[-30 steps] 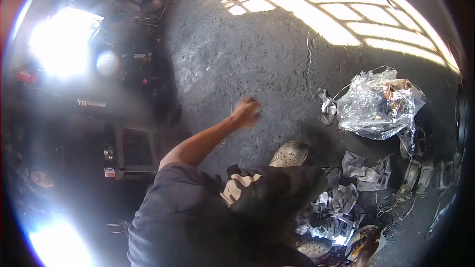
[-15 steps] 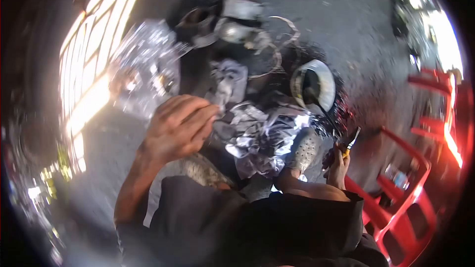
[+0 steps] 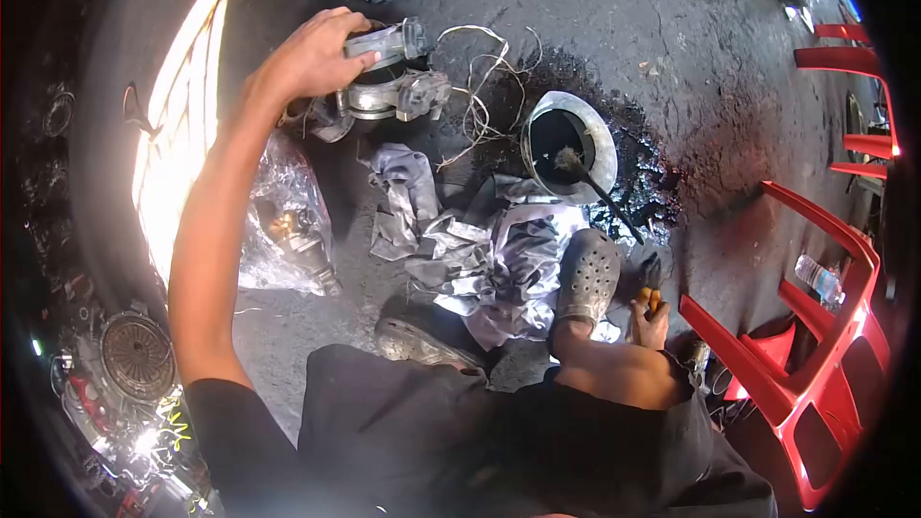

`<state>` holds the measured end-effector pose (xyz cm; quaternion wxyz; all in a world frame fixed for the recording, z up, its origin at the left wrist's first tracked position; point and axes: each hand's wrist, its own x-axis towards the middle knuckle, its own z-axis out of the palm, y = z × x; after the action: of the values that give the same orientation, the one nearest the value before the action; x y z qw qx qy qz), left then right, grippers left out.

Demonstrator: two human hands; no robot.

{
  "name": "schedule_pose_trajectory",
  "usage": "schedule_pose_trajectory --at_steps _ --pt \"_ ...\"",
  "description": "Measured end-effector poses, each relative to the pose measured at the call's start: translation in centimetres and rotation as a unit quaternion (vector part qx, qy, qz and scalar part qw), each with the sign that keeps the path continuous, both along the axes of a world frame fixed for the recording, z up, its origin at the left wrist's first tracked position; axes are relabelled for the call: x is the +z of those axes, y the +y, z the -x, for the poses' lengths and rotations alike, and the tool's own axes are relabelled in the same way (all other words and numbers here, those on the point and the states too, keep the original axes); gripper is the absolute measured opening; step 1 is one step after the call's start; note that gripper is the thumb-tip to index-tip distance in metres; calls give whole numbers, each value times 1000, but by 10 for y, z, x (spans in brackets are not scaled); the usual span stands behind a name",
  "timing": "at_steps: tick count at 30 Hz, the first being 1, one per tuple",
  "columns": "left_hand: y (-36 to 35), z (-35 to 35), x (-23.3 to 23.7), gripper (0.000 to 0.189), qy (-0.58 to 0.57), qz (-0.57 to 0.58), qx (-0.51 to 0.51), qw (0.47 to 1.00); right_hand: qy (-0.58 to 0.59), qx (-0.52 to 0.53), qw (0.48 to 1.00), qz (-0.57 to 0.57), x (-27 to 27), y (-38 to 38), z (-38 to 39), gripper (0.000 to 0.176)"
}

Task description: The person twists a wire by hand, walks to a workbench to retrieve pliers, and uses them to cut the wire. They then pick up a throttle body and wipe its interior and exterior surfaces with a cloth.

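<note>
My left hand (image 3: 326,56) reaches far forward, with its fingers curled over the top of a grey cast-metal housing (image 3: 382,42). Right against that one sits another round metal housing (image 3: 372,99), with a block on its side. Down by my right knee, my right hand (image 3: 650,328) is closed round the orange handles of a pair of pliers (image 3: 649,290), whose dark jaws point away from me. A pale tub (image 3: 602,149) holds dark liquid and a brush (image 3: 600,187), its handle leaning over the near rim. Crumpled grey cloths (image 3: 480,264) lie between my feet and the tub.
A clear plastic bag (image 3: 288,221) with metal parts lies left of the cloths. Thin wire (image 3: 489,86) loops beside the housings. Dark wet liquid (image 3: 648,177) spreads around the tub. Red plastic chairs (image 3: 835,326) stand at right, one with a bottle (image 3: 817,278). A round disc (image 3: 137,355) lies left.
My left hand has moved forward from above the cloths and taken hold of the metal housing. My right hand still has the pliers, now turned to point straight ahead. The view has shifted.
</note>
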<state>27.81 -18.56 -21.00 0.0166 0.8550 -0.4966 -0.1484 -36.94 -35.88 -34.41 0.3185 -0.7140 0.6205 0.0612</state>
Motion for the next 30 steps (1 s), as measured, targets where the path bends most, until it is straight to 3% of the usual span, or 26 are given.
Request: schedule_pose_trajectory --at_steps 1,3,4,6,7,8,11,13,17,19,23,27,30 --pt "-8 -7 -9 50 2 -2 -1 1000 -1 33 999 -21 3 -4 0 51" --pt "-26 -14 -20 53 -4 -118 -32 992 57 40 997 -28 -1 -15 5 46" --pt "-34 -16 -21 54 45 -188 -18 981 69 92 992 -42 -7 -21 15 43" --pt "-36 -12 -29 52 30 -181 -2 983 49 188 980 -44 9 -27 10 37" --pt "-33 -12 -35 51 12 -174 15 985 50 184 980 -47 26 -30 -6 37" --pt "-20 -17 -51 45 -20 -103 -7 994 97 181 974 -97 39 -34 -23 37" --pt "-17 -23 -53 40 42 -92 -1 995 144 166 959 -180 40 -47 -33 38" --pt "-18 -13 -45 37 14 -87 -42 995 61 183 958 -210 33 -52 -30 35" --pt "-16 2 -30 36 -24 -47 -45 998 39 206 956 -203 36 -58 -37 32" --pt "-15 12 -22 33 -53 66 -40 996 17 218 951 -219 38 -63 -41 35" --pt "-15 26 -21 28 -127 178 -75 973 0 206 950 -235 43 -74 -53 33" --pt "-21 52 -26 22 -151 205 0 967 2 278 942 -188 59 -85 -76 28" --pt "-23 61 -43 20 -186 340 48 921 13 328 925 -191 107 -95 -130 27"
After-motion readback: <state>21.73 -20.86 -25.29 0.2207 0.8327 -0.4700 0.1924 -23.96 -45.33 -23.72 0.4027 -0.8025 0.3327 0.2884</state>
